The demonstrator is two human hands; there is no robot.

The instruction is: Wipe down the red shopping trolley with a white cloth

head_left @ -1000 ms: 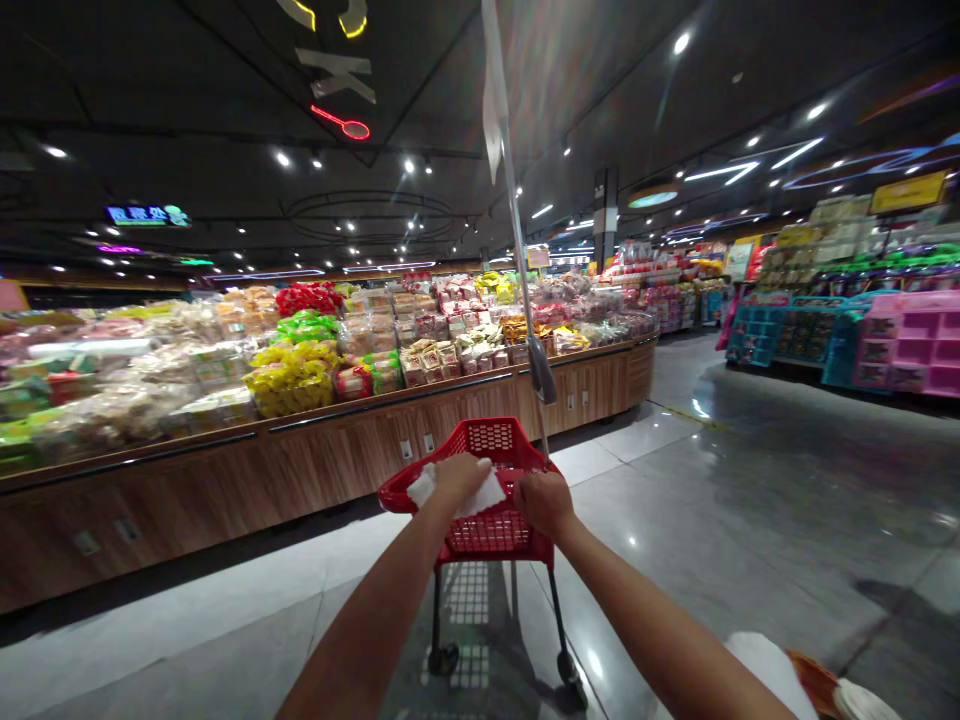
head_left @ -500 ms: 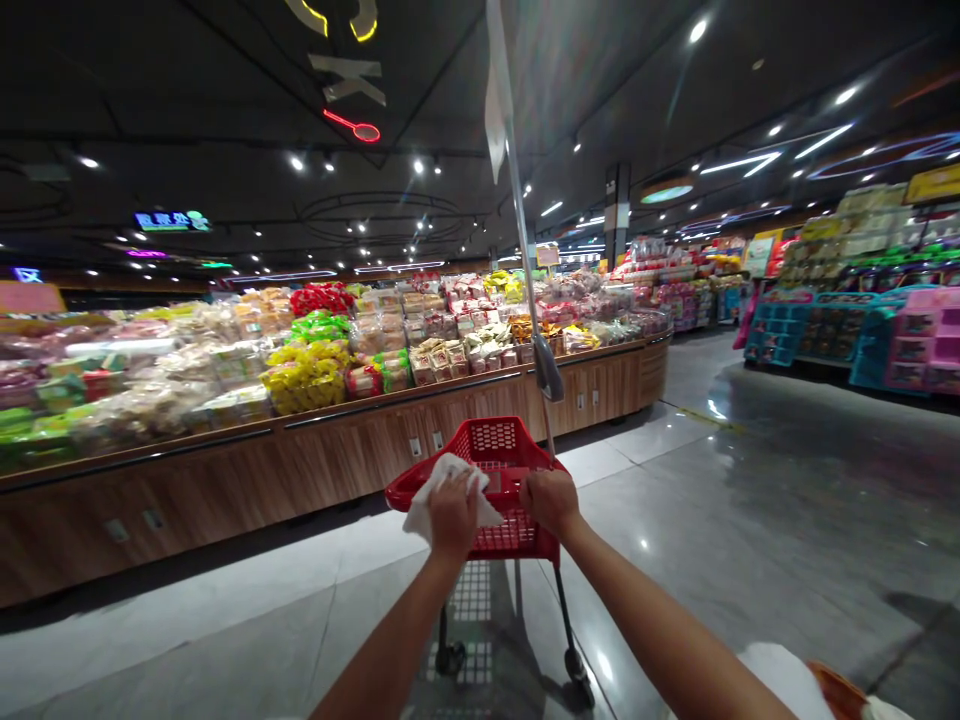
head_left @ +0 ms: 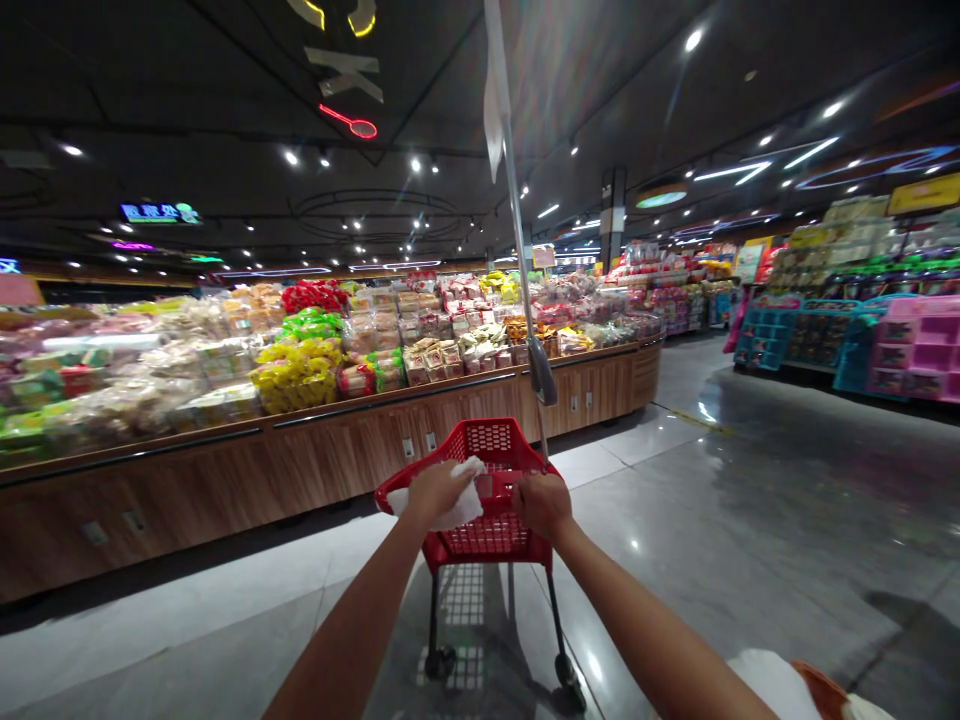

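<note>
Supermarket floor, grey tile, notebook view: left hand has fingers closed over white cloth on red cart basket; right hand has fingers closed around its rim.

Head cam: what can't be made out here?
Head view only:
- White cloth: the left hand covers part of it, so its material is unclear.
- Inside of the red shopping-cart basket: mostly hidden by its rim and the right hand.
- White-and-orange object: cut off by the bottom edge.
- Overhead sign: cut off by the top edge.
- Packet labels: too small to read.
</note>
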